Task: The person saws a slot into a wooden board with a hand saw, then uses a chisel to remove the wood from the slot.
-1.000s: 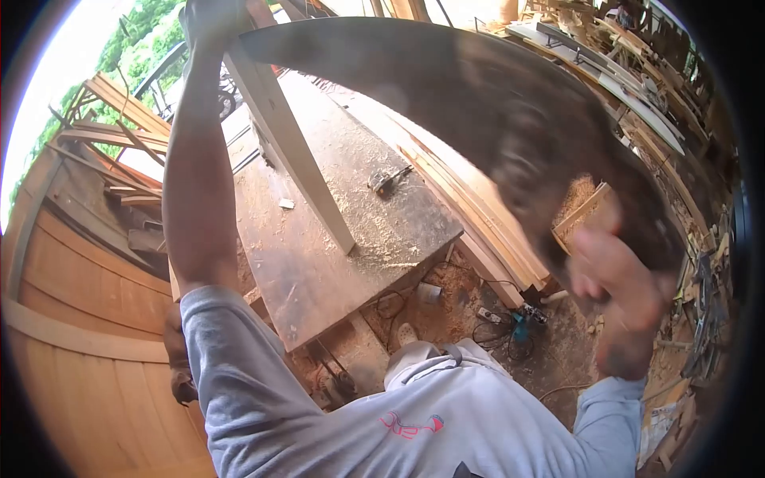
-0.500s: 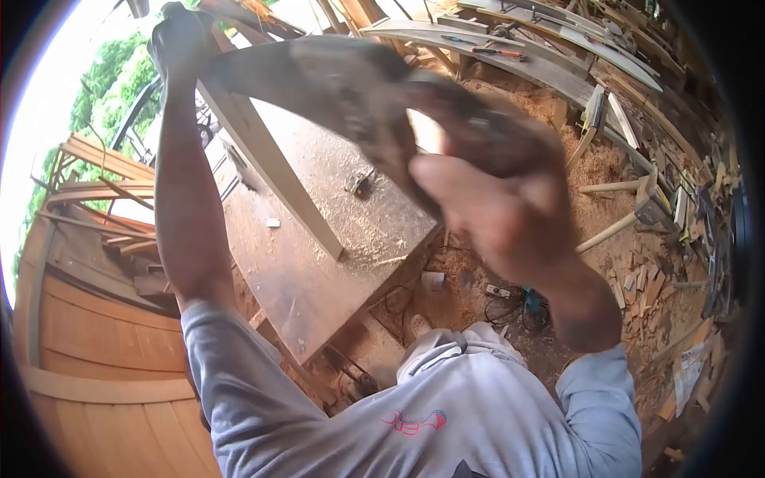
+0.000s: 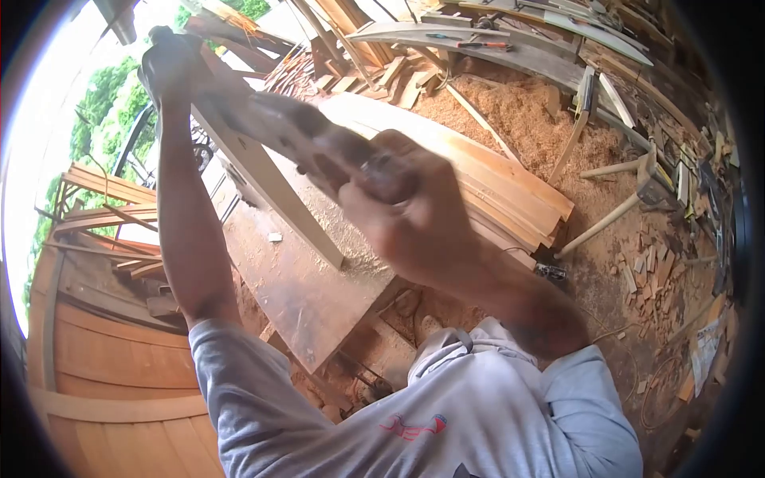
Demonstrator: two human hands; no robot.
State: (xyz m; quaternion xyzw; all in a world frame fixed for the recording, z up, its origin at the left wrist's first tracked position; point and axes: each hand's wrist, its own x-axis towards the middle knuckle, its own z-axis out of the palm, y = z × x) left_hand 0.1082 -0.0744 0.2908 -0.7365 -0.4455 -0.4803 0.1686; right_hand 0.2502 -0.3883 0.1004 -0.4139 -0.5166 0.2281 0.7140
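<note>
My right hand (image 3: 406, 207) is wrapped round the handle of what looks like a handsaw (image 3: 287, 127), its dark blade blurred by motion and pointing away to the upper left. The far end of the blade lies close to my left hand (image 3: 171, 68), which is closed at the top end of a pale wooden board (image 3: 275, 199). That board slants down to a worktable (image 3: 311, 319), its lower end near the middle of the tabletop. Where exactly the blade meets the board is hidden by blur.
Sawdust and a small offcut (image 3: 275, 237) lie on the tabletop. Long planks (image 3: 510, 199) are stacked behind my right arm. A wooden trestle (image 3: 613, 199), scrap pieces (image 3: 649, 279) and a cord cover the right floor. A panelled wooden door (image 3: 119, 334) is at the left.
My right hand has moved left and away from my body with the saw, uncovering the stacked planks. My left hand stays at the board's top. The view has shifted slightly.
</note>
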